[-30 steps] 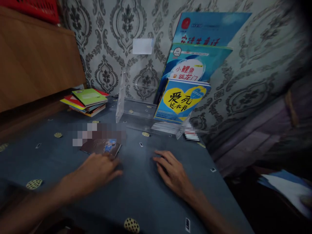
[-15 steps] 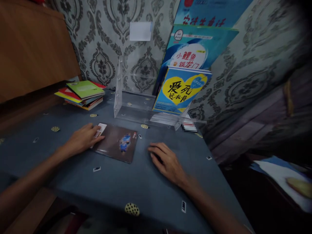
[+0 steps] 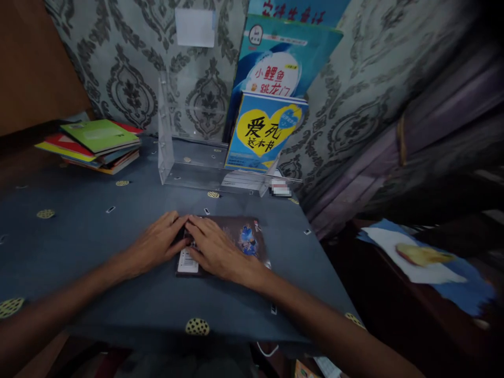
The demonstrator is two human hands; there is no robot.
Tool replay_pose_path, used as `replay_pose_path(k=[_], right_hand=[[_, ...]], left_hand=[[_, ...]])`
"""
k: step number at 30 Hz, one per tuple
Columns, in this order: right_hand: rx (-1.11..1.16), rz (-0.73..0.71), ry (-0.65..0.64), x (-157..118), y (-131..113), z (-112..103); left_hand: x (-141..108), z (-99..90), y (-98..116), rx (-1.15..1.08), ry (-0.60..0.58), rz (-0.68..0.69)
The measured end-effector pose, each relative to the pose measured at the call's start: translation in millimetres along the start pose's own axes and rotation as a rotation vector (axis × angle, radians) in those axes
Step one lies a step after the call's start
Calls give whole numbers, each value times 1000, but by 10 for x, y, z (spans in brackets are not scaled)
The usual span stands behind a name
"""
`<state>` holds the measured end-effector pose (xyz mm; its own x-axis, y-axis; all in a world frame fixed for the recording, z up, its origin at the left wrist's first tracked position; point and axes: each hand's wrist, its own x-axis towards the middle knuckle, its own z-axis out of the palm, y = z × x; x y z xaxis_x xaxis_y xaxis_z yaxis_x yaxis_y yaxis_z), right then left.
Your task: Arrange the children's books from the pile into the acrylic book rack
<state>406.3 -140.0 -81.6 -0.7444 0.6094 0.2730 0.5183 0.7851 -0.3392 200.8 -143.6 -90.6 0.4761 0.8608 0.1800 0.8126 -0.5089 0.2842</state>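
A dark brown book (image 3: 255,247) with a blue figure on its cover lies flat on the table in front of me. Near its lower left corner is a white barcode label (image 3: 188,262). My left hand (image 3: 163,239) rests at the book's left edge, fingers stretched out and touching it, with the thumb over the cover. Across the left half of the cover lies my right hand (image 3: 218,249), palm down and fingers extended. The fingertips of both hands meet near the upper left corner and hide part of the cover.
A clear acrylic rack (image 3: 165,152) stands behind, with a blue and yellow book (image 3: 260,134) and a teal book (image 3: 291,52) at its right. Stacked books (image 3: 98,137) lie at the left. The table's right edge drops towards a dark surface holding blue and white sheets (image 3: 417,262).
The brown book has moved right across the table together with my left hand. My right hand has come from the bare table onto the cover. The camera view has shifted right.
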Motion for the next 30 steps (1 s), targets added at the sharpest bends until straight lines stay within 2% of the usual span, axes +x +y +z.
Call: replay_pose_path(k=[4, 8, 15, 19, 22, 25, 30], right_hand=[[-4, 42, -32, -39, 99, 48], [-23, 181, -21, -313, 277, -62], [-63, 388, 135, -878, 584, -256], [25, 417, 230, -989, 679, -271], [142, 449, 293, -993, 774, -287], [292, 468, 347, -992, 900, -296], [492, 417, 416, -1008, 1031, -273]], left_hand=[[6, 33, -32, 62, 18, 5], [10, 56, -40, 77, 11, 14], [3, 58, -49, 71, 19, 34], [-2, 78, -100, 114, 60, 81], [59, 97, -107, 172, 92, 173], [215, 146, 25, 174, 106, 320], [588, 285, 568, 136, 14, 499]])
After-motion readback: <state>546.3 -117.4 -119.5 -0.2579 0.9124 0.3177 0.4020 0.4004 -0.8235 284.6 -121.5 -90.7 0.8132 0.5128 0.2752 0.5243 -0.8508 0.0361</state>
